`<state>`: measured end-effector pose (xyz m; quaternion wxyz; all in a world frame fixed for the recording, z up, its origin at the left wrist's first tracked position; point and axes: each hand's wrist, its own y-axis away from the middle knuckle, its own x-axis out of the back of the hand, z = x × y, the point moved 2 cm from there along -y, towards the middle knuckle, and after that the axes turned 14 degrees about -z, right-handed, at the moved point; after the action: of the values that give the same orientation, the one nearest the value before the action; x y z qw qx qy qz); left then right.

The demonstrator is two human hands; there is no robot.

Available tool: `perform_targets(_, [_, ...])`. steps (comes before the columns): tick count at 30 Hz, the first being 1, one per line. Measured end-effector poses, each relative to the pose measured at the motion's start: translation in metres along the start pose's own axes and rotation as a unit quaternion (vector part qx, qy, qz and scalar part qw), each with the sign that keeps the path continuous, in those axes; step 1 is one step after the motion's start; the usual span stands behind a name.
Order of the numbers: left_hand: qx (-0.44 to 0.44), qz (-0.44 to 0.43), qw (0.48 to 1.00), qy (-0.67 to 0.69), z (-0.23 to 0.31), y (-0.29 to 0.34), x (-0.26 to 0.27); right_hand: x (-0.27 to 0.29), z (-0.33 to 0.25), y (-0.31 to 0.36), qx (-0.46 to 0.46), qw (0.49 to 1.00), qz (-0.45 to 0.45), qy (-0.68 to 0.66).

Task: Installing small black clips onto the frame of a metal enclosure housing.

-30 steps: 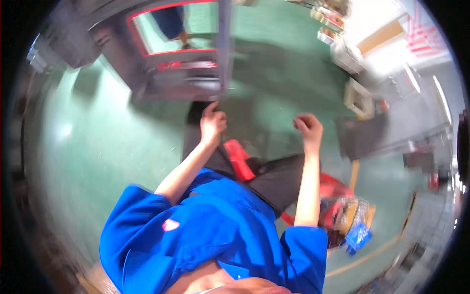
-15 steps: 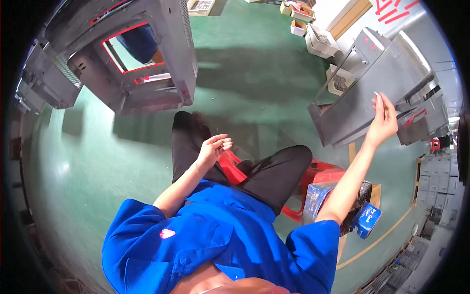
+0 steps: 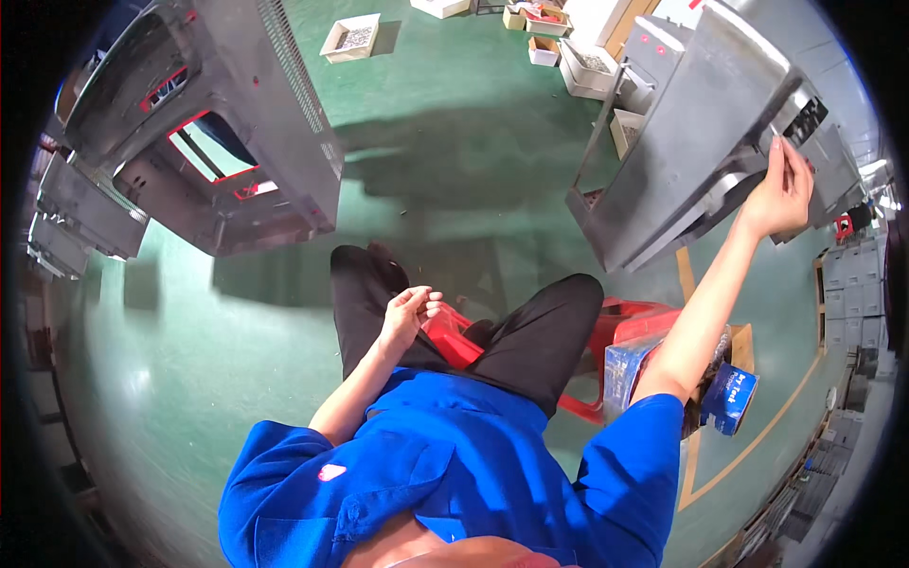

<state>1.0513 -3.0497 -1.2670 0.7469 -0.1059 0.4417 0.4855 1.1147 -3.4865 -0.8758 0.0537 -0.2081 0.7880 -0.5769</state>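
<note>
At the right, my right hand [image 3: 784, 194] is raised, fingers pinched together beside a dark opening in a large grey sheet-metal housing [image 3: 691, 114]. Something small and pale shows at the fingertips, too small to name. From this angle I cannot tell whether the fingers touch the metal. Above my lap, my left hand [image 3: 409, 317] is half closed, thumb against curled fingers. Whatever those fingers hold, if anything, is hidden.
Another grey metal housing [image 3: 284, 142], with red-edged openings, stands at the left. A red plastic stool [image 3: 634, 322] and a blue-printed open box [image 3: 625, 369] are by my right arm. Trays of small parts, including a white tray [image 3: 350, 38], lie on the green floor.
My right hand has moved right and up to the opening in the right housing. The left hand has sunk slightly, its fingers more curled. The whole view has shifted.
</note>
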Motion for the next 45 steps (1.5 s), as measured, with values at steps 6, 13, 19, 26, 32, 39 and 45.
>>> perform_targets(6, [0.017,-0.031,0.999,0.016,-0.007,-0.005,-0.012,-0.016,-0.008,-0.021,0.067,0.997,0.024,-0.034])
perform_targets(13, [0.026,0.008,1.0,0.006,-0.004,-0.003,-0.013,-0.036,-0.015,-0.028,0.071,0.996,-0.042,-0.016])
perform_targets(19, [0.037,0.017,0.999,0.013,-0.006,-0.003,-0.015,-0.052,-0.006,-0.021,0.03,0.99,-0.091,-0.099])
perform_targets(26, [0.052,0.026,0.998,-0.026,0.008,-0.012,-0.03,-0.085,-0.003,-0.03,0.007,0.98,-0.156,-0.122])
perform_targets(32, [0.054,-0.068,0.995,-0.058,0.023,-0.029,-0.044,-0.097,-0.047,-0.018,0.088,0.984,-0.124,0.095])
perform_targets(39, [0.061,-0.064,0.995,-0.035,0.057,-0.046,-0.1,-0.106,-0.138,0.179,-0.076,0.813,-0.544,-0.192])
perform_targets(45, [0.061,-0.131,0.987,-0.074,0.05,-0.052,-0.111,-0.101,-0.14,0.28,-0.275,0.773,-0.535,-0.201])
